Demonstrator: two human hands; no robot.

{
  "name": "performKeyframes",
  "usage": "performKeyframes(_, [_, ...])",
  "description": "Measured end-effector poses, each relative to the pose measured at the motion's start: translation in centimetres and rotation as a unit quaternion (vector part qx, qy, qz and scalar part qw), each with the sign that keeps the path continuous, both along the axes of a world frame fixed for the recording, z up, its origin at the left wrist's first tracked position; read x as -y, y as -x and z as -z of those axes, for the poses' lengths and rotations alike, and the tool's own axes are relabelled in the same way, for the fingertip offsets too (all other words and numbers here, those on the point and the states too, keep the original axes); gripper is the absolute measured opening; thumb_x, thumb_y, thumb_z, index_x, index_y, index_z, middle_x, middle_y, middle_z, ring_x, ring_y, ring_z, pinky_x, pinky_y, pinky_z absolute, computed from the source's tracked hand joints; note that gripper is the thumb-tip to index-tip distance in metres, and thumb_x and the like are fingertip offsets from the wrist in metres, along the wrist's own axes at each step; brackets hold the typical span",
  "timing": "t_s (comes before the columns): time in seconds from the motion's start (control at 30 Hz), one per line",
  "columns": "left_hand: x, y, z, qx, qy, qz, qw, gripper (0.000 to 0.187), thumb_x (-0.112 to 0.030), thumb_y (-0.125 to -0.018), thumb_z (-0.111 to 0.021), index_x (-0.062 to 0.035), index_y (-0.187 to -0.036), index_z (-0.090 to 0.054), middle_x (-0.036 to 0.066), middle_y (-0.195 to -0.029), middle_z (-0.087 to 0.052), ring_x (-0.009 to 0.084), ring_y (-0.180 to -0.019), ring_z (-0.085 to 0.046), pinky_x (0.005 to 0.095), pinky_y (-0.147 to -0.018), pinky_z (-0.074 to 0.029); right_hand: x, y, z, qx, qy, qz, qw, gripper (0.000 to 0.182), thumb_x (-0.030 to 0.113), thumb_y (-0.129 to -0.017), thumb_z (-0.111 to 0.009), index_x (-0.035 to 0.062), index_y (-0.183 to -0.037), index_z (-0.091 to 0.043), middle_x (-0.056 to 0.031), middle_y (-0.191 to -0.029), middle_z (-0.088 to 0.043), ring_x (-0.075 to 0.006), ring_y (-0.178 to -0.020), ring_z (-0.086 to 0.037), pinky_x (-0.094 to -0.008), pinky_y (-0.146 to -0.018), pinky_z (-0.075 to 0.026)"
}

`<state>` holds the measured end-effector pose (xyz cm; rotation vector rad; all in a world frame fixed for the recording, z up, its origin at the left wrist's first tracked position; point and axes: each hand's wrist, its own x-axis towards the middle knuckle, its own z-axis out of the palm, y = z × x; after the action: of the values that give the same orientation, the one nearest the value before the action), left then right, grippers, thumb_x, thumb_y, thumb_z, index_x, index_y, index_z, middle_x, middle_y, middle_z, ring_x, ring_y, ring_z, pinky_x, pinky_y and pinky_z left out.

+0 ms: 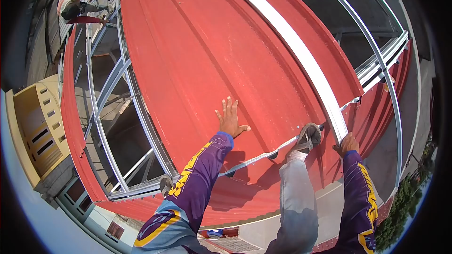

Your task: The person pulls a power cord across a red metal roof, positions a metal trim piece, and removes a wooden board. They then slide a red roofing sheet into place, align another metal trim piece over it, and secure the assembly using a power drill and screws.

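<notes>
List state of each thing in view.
Frame, partly covered
Big sheet, laid over frame
White strip, lying on big sheet
Left hand, open, palm down on big sheet
Right hand, closed on white strip's near end
Co-worker, bent over, arms outstretched

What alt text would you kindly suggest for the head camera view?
A person's left hand lies flat on a red roofing sheet while the right hand holds a white metal bar's end; a co-worker reaches toward the far edge.
</notes>
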<state>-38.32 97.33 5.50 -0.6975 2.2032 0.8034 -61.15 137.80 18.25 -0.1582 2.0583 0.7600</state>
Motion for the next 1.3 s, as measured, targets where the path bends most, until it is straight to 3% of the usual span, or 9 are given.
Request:
performKeyframes(0.13, [0.0,0.4,0.2,-0.007,-0.02,-0.053,0.998,0.136,-0.051,-0.054,-0.088,-0.0067,-0.154,-0.007,0.014,-0.161,-0.002,0.0346,-0.149,0.005,0.0693,-0.112,-0.006,-0.3,0.0,-0.1,-0.015,0.022,0.022,0.999,0.081,0.052,-0.07,-0.08,-0.0045,-0.113,-0.041,-0.0246,-0.108,-0.061,-0.0375,-0.102,-0.064,-0.0419,-0.087,-0.053])
performKeyframes(0.43, [-0.3,-0.6,1.8,-0.027,0.01,-0.014,0.999,0.142,-0.056,-0.049,-0.087,-0.0033,-0.153,-0.005,0.014,-0.162,-0.002,0.0335,-0.149,0.005,0.0673,-0.113,-0.004,-0.8,0.2,-0.1,0.017,0.02,0.0,1.0,0.083,0.057,-0.075,-0.073,-0.0074,-0.115,-0.041,-0.0246,-0.107,-0.06,-0.036,-0.096,-0.067,-0.0405,-0.078,-0.056])
performKeyframes(0.5, [-0.1,0.0,1.2,0.023,-0.003,-0.026,0.999,0.14,-0.054,-0.051,-0.087,-0.0031,-0.153,-0.006,0.014,-0.162,-0.001,0.0332,-0.149,0.005,0.0672,-0.113,-0.004,0.2,0.2,-0.3,-0.002,0.036,-0.013,0.999,0.082,0.056,-0.073,-0.075,-0.0065,-0.114,-0.041,-0.024,-0.107,-0.06,-0.0358,-0.097,-0.066,-0.0409,-0.079,-0.056])
performKeyframes(0.63, [-0.1,-0.1,0.0,-0.019,0.003,-0.043,0.999,0.139,-0.054,-0.053,-0.086,-0.003,-0.153,-0.004,0.016,-0.161,0.0,0.0349,-0.149,0.005,0.0677,-0.113,-0.005,-0.5,0.1,-0.1,-0.018,0.016,0.05,0.998,0.081,0.052,-0.068,-0.082,-0.0032,-0.113,-0.042,-0.0232,-0.109,-0.06,-0.0368,-0.1,-0.065,-0.0428,-0.085,-0.054])
performKeyframes(0.77, [0.0,0.8,-0.2,0.049,0.001,-0.028,0.998,0.139,-0.054,-0.054,-0.086,-0.0045,-0.154,-0.003,0.014,-0.161,0.0,0.0339,-0.149,0.005,0.0674,-0.113,-0.008,-1.5,2.5,-0.3,-0.002,0.028,0.015,1.0,0.082,0.049,-0.065,-0.084,-0.0022,-0.114,-0.042,-0.0224,-0.108,-0.061,-0.0377,-0.099,-0.065,-0.0434,-0.086,-0.053])
performKeyframes(0.87, [0.0,1.4,-0.2,0.065,0.004,-0.016,0.998,0.139,-0.054,-0.055,-0.086,-0.0053,-0.154,-0.002,0.011,-0.162,0.0,0.0323,-0.149,0.005,0.0672,-0.114,-0.009,-1.6,5.0,-2.0,-0.089,0.028,0.027,0.995,0.081,0.043,-0.063,-0.086,-0.0013,-0.116,-0.044,-0.0216,-0.106,-0.062,-0.0372,-0.099,-0.065,-0.0442,-0.084,-0.054])
performKeyframes(1.17, [-0.2,1.9,-0.5,0.106,0.005,-0.012,0.994,0.138,-0.05,-0.057,-0.087,-0.0076,-0.154,0.002,0.009,-0.162,0.002,0.032,-0.149,0.005,0.065,-0.114,-0.015,-0.2,1.5,0.5,-0.107,0.011,0.025,0.994,0.081,0.05,-0.064,-0.084,-0.0014,-0.114,-0.046,-0.0189,-0.104,-0.064,-0.0334,-0.1,-0.065,-0.0414,-0.085,-0.054])
performKeyframes(1.2, [-0.3,1.8,-0.4,0.107,0.004,-0.013,0.994,0.138,-0.05,-0.057,-0.087,-0.0079,-0.154,0.002,0.009,-0.162,0.003,0.0321,-0.149,0.005,0.0647,-0.114,-0.016,-1.0,1.6,1.1,-0.08,-0.005,0.015,0.997,0.087,0.052,-0.066,-0.083,-0.003,-0.12,-0.043,-0.0176,-0.107,-0.063,-0.0316,-0.098,-0.067,-0.0372,-0.082,-0.056])
performKeyframes(1.3, [-0.1,2.0,-0.9,0.106,0.001,-0.015,0.994,0.137,-0.048,-0.058,-0.088,-0.0084,-0.154,0.002,0.008,-0.162,0.004,0.0323,-0.149,0.005,0.0646,-0.114,-0.016,-0.6,1.7,0.9,-0.066,-0.009,-0.001,0.998,0.088,0.052,-0.066,-0.083,-0.0035,-0.121,-0.042,-0.0182,-0.107,-0.063,-0.0315,-0.098,-0.067,-0.0365,-0.084,-0.056])
